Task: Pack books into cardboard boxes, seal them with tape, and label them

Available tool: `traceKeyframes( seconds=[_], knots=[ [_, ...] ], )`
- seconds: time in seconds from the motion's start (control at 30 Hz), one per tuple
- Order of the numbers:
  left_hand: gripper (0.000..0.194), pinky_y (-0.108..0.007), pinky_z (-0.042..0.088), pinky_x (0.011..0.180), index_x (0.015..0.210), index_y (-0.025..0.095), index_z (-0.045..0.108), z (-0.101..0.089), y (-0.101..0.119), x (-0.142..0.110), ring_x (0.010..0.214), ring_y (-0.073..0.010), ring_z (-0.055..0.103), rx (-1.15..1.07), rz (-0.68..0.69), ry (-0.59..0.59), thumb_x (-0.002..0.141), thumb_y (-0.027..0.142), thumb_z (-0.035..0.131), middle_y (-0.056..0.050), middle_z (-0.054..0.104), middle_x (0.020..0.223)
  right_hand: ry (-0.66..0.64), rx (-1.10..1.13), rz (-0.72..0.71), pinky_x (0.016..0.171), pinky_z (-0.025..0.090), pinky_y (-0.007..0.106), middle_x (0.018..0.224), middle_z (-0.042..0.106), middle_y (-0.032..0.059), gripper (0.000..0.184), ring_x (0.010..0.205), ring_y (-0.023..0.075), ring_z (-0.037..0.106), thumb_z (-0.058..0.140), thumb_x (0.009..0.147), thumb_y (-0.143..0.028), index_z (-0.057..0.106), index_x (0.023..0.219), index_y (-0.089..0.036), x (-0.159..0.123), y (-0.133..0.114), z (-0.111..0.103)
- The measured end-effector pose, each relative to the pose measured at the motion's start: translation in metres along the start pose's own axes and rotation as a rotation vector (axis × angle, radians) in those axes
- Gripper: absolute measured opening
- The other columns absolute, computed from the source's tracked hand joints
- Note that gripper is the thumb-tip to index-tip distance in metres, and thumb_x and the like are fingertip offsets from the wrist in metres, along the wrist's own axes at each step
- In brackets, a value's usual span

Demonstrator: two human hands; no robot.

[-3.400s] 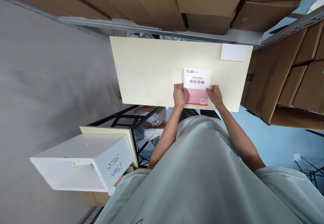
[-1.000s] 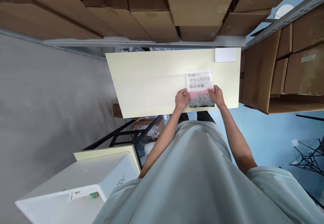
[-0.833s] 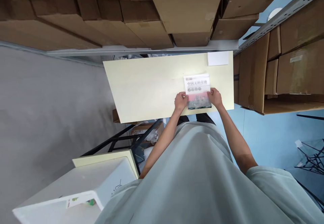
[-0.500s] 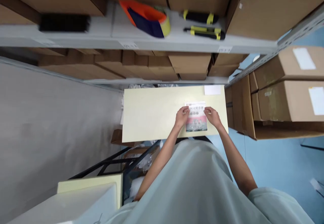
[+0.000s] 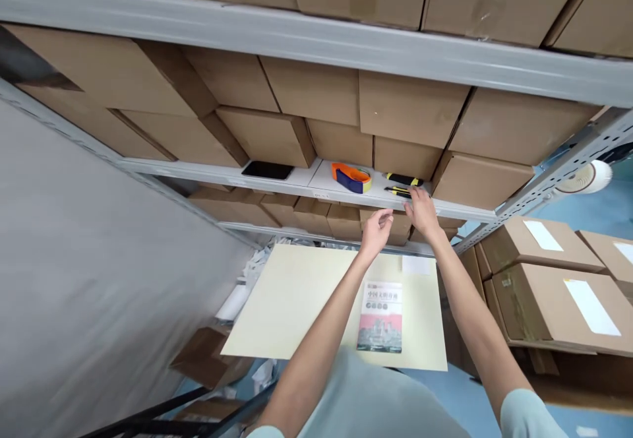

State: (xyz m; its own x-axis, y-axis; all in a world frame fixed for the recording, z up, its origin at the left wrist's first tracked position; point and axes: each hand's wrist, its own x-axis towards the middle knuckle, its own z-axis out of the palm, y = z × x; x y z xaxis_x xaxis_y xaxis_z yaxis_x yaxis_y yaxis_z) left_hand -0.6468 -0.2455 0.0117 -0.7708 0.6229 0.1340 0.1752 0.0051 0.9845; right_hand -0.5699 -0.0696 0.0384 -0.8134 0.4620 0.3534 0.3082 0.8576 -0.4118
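Note:
My right hand (image 5: pixel 421 210) is at the shelf edge, its fingertips over the near end of a yellow-and-black utility knife (image 5: pixel 398 192). Thumb and fingers look apart; whether they touch the knife I cannot tell. A second utility knife (image 5: pixel 404 179) lies just behind it. My left hand (image 5: pixel 377 228) hangs in the air in front of the shelf edge, fingers loosely bent with nothing in them. Below, a book (image 5: pixel 380 317) with a white, pink and grey cover lies face up on the cream table (image 5: pixel 306 299), untouched by either hand.
On the same shelf (image 5: pixel 301 177) are an orange-and-blue tape dispenser (image 5: pixel 351 177) and a black phone-like slab (image 5: pixel 268 170). Cardboard boxes (image 5: pixel 316 88) fill the rack. A white sheet (image 5: pixel 416 265) lies at the table's back right. More boxes (image 5: pixel 568 303) stand at right.
The book, earlier held on the table and turned from its pink-based back to its front cover, has been let go. Both hands have risen to the shelf, and the view has tilted up.

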Motion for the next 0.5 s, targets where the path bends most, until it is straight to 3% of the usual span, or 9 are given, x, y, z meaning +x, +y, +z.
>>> traceKeyframes(
  seconds=[0.13, 0.27, 0.4, 0.5],
  knots=[
    [0.023, -0.044, 0.062, 0.111, 0.118, 0.023, 0.079, -0.004, 0.003, 0.0, 0.119, -0.026, 0.077, 0.008, 0.015, 0.008, 0.099, 0.021, 0.065, -0.011, 0.08, 0.126, -0.122, -0.125, 0.055, 0.118, 0.042, 0.065, 0.152, 0.062, 0.0278, 0.042, 0.142, 0.0431, 0.052, 0.056, 0.101, -0.026, 0.064, 0.141, -0.013, 0.023, 0.007, 0.001],
    [0.022, -0.043, 0.063, 0.108, 0.114, 0.02, 0.079, -0.012, -0.023, -0.014, 0.115, -0.026, 0.078, 0.026, -0.054, 0.048, 0.097, 0.019, 0.066, -0.012, 0.081, 0.123, -0.084, -0.128, 0.042, 0.115, 0.045, 0.062, 0.131, 0.069, 0.0251, 0.036, 0.13, 0.0409, 0.055, 0.057, 0.104, -0.03, 0.067, 0.135, -0.015, 0.016, 0.012, 0.001],
    [0.02, -0.04, 0.061, 0.106, 0.111, 0.019, 0.078, -0.024, -0.08, -0.043, 0.113, -0.0242, 0.078, 0.131, -0.199, 0.055, 0.095, 0.015, 0.065, -0.012, 0.082, 0.12, -0.047, -0.026, 0.04, 0.116, 0.044, 0.065, 0.141, 0.06, 0.0252, 0.047, 0.134, 0.0438, 0.053, 0.058, 0.104, -0.035, 0.059, 0.147, -0.015, -0.028, 0.016, 0.016],
    [0.024, -0.038, 0.059, 0.107, 0.111, 0.02, 0.077, -0.033, -0.141, -0.083, 0.11, -0.0223, 0.078, 0.274, -0.37, 0.008, 0.095, 0.012, 0.061, -0.01, 0.082, 0.119, -0.056, 0.098, 0.103, 0.116, 0.047, 0.063, 0.15, 0.052, 0.0225, 0.054, 0.139, 0.0422, 0.053, 0.053, 0.106, -0.041, 0.048, 0.155, -0.019, -0.091, 0.022, 0.053]
  ],
)
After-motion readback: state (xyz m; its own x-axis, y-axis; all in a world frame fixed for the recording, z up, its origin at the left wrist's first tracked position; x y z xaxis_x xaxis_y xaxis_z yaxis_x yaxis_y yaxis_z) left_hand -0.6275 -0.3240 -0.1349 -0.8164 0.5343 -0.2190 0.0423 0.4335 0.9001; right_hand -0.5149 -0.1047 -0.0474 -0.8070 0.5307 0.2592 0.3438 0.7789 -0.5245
